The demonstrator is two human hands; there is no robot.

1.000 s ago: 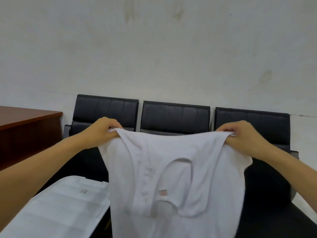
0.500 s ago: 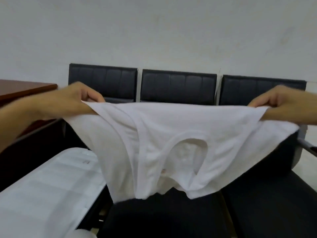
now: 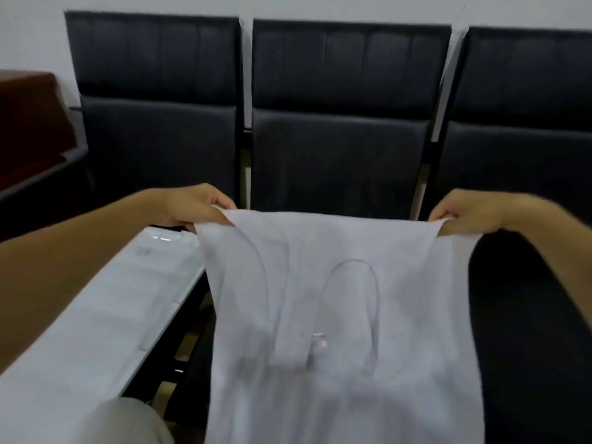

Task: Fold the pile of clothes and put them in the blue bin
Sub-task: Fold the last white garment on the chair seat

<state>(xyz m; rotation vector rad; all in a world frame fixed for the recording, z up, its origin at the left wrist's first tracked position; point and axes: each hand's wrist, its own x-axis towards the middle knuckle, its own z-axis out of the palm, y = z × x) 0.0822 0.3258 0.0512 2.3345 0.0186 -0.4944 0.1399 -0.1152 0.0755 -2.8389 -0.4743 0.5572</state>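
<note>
Both hands (image 3: 192, 205) pinch shirt (image 3: 339, 315) edges.

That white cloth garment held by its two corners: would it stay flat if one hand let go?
Probably not. The white cloth garment sags between the left hand and right hand, so it looks floppy. It seems thin and light, likely collapsing sideways.

The garment (image 3: 336, 315) was plain white all over, with no print, and only a small pale tag near its neckline broke the surface. Behind it the three chairs (image 3: 339, 123) were black, their backs stitched in vertical panels, and the wall (image 3: 32, 33) above them was off-white. At the left edge stood dark reddish-brown wooden furniture (image 3: 28, 123), below it a white surface (image 3: 96, 331) faintly marked in pale rectangles, and light grey cloth (image 3: 128, 424) at the bottom.
</note>
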